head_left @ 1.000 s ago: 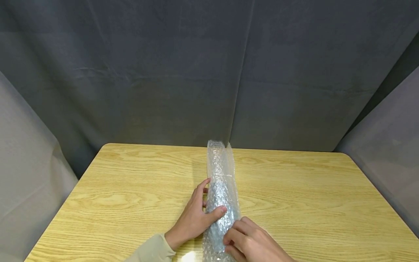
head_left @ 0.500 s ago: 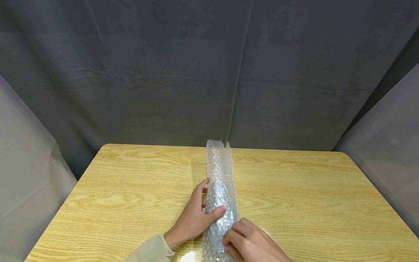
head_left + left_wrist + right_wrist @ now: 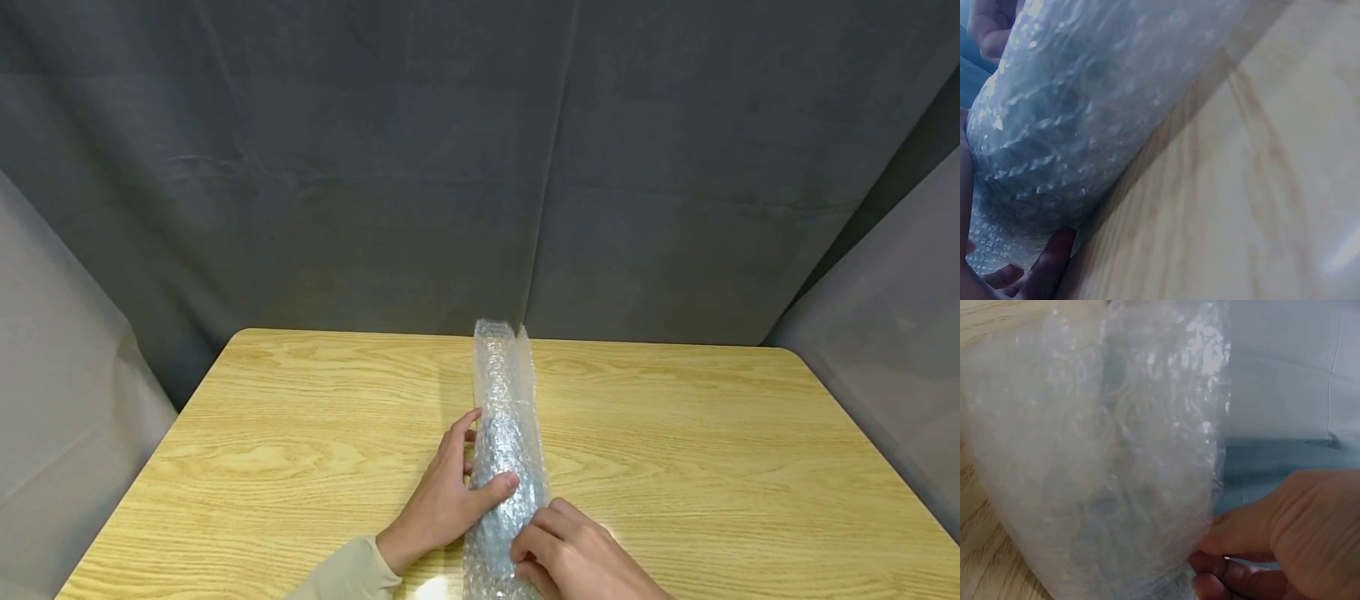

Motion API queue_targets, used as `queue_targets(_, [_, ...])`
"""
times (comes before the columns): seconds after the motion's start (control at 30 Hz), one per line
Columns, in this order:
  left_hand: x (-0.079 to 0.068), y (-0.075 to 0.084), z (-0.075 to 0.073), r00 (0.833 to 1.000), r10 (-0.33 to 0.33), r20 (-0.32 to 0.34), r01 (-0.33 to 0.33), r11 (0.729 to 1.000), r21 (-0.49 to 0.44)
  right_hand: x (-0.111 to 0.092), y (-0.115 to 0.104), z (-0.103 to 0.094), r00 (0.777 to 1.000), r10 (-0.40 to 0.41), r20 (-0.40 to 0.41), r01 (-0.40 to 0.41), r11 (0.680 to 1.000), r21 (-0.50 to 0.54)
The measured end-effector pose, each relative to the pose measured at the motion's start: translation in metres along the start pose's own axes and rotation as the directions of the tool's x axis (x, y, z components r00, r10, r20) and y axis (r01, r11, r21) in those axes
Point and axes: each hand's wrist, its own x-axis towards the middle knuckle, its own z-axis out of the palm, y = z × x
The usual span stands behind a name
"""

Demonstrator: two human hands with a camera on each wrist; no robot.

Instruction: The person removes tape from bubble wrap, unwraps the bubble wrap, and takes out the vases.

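Open worktop [image 3: 300,450] lay on both sides of the bubble-wrapped bundle [image 3: 497,367], with room to pass left or right. Bundle ran lengthwise mid-surface, a barrier between halves. Left hand [image 3: 450,498] blocked its left flank, thumb across the top; right hand [image 3: 577,554] obstructed the near right. Dark curtain [image 3: 375,183] closed the back; pale cloth [image 3: 60,375] bordered the left.

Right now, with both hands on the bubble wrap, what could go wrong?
1. The right hand seems to pinch only the edge of the bubble wrap; if that slips, the wrap might spring loose.
2. The left hand steadies the bundle, thumb on top; lifting it could let the rounded bundle roll on the table.
3. The wrap's far end looks open, so the bluish thing inside might slide out if tipped.
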Motion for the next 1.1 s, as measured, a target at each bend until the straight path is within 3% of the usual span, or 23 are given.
queue_targets(0.37, [0.0, 0.0006, -0.0007, 1.0, 0.0, 0.005, 0.0, 1.0, 0.0, 0.0011, 0.0021, 0.0031, 0.997, -0.058, -0.05, 0.057, 0.998, -0.03])
queue_targets(1.1, [-0.0001, 0.0002, -0.0004, 1.0, -0.001, 0.008, 0.001, 1.0, -0.005, 0.0022, 0.0023, 0.0024, 0.998, -0.057, -0.034, 0.057, 0.998, -0.009])
